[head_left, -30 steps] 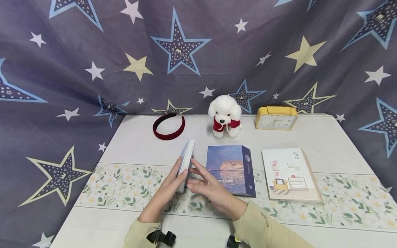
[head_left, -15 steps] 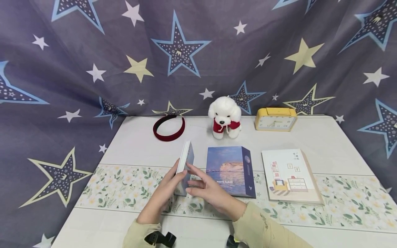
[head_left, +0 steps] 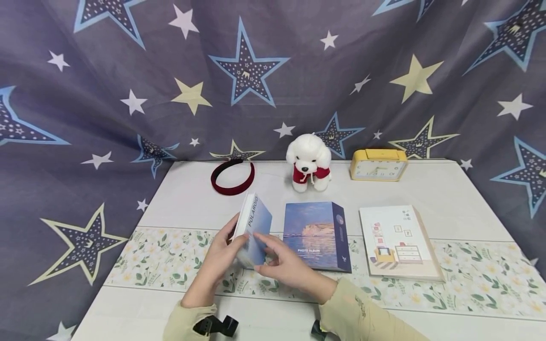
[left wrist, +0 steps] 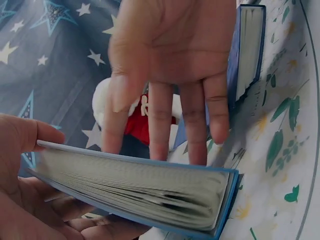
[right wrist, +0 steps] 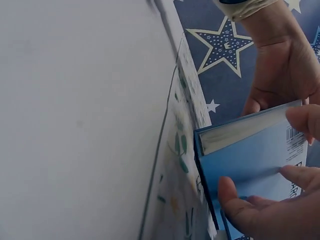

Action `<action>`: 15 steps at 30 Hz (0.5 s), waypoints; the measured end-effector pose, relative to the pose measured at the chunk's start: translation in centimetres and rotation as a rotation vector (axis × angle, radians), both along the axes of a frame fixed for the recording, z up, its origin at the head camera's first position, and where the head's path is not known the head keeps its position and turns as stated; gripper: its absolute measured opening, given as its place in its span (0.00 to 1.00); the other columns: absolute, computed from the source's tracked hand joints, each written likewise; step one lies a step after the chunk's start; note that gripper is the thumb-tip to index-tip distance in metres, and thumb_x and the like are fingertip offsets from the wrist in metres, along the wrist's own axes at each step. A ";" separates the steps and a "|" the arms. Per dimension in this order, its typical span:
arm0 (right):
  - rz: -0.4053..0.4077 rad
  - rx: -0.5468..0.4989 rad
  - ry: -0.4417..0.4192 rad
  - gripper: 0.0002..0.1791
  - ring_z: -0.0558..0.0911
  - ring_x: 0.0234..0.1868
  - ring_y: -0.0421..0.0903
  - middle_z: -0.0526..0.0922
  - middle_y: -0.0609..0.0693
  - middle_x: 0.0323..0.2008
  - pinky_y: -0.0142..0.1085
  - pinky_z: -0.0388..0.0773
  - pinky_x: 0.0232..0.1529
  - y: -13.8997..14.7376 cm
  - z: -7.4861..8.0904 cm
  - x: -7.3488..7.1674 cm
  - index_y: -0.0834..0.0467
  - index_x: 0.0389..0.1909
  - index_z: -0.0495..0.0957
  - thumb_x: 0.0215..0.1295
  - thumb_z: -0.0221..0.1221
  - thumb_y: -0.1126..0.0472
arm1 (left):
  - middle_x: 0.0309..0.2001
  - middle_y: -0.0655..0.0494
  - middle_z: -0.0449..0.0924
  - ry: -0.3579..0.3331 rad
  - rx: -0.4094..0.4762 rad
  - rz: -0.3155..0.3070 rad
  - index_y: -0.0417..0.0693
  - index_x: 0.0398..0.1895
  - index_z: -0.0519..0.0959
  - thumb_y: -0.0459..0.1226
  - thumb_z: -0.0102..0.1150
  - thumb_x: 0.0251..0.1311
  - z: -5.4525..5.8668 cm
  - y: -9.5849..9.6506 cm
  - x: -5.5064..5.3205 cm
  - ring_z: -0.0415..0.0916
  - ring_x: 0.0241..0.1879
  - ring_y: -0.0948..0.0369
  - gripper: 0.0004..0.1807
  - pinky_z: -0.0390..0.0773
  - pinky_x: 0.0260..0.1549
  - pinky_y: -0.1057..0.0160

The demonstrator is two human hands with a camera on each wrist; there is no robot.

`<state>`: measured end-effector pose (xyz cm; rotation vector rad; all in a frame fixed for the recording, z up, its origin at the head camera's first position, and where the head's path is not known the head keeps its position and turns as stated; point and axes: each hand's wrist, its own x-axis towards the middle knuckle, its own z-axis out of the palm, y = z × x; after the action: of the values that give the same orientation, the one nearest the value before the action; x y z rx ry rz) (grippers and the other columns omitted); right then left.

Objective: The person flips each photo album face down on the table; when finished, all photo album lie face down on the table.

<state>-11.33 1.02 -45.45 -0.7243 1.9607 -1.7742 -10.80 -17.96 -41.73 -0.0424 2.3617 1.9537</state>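
Observation:
A light-blue photo album (head_left: pixel 259 223) marked POLAROID stands on its lower edge, tilted, left of the centre of the table. My left hand (head_left: pixel 218 255) grips it at the spine side, thumb on one cover and fingers behind the other. Its cover faces right, toward my right hand (head_left: pixel 289 266), whose extended fingertips touch that cover. In the left wrist view the page edges (left wrist: pixel 145 185) show between the covers, and the right hand's straight fingers reach down to the upper cover. A barcode shows on the blue cover (right wrist: pixel 250 155) in the right wrist view.
A purple-blue photo album (head_left: pixel 313 232) lies just right of my right hand, and a white illustrated album (head_left: pixel 398 241) farther right. Behind stand a dark red headband (head_left: pixel 232 190), a white plush dog (head_left: pixel 309 156) and a yellow clock (head_left: pixel 378 166), before a starry curtain (head_left: pixel 149 61).
The album has swivelled in my left hand, from showing its left cover to showing its right cover with the POLAROID lettering. My right fingertips now lie against that cover.

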 end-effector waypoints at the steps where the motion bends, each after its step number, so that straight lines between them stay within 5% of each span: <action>1: -0.005 0.010 0.022 0.40 0.65 0.67 0.63 0.54 0.58 0.74 0.36 0.77 0.50 0.0 -0.1 0.0 0.54 0.75 0.57 0.64 0.63 0.63 | 0.69 0.38 0.63 -0.003 0.003 0.010 0.52 0.77 0.53 0.33 0.51 0.68 0.1 -0.1 0.0 0.71 0.59 0.39 0.36 0.79 0.47 0.46; 5: -0.035 0.046 0.073 0.41 0.64 0.67 0.63 0.52 0.63 0.73 0.43 0.78 0.52 -0.1 -0.3 -0.1 0.58 0.74 0.58 0.62 0.64 0.63 | 0.68 0.39 0.65 -0.012 0.033 0.046 0.53 0.78 0.50 0.30 0.49 0.68 0.5 -0.4 0.0 0.73 0.58 0.41 0.37 0.80 0.47 0.48; 10: -0.088 0.078 0.098 0.40 0.62 0.68 0.66 0.48 0.68 0.73 0.51 0.75 0.56 0.1 -0.4 -0.1 0.59 0.73 0.60 0.61 0.64 0.63 | 0.69 0.39 0.64 -0.001 0.041 0.064 0.44 0.77 0.50 0.28 0.45 0.70 0.4 -1.0 -0.1 0.72 0.60 0.44 0.34 0.78 0.50 0.56; 15: -0.126 0.085 0.074 0.42 0.66 0.65 0.64 0.42 0.68 0.75 0.48 0.75 0.55 0.1 -0.4 -0.2 0.60 0.74 0.58 0.59 0.64 0.66 | 0.75 0.42 0.52 0.007 0.007 0.047 0.39 0.77 0.46 0.30 0.39 0.73 0.0 -1.5 -0.2 0.53 0.72 0.50 0.31 0.58 0.67 0.54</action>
<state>-11.49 1.11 -45.80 -0.6609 2.1601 -1.7452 -10.96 -19.50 -41.68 -0.0914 2.3795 1.9862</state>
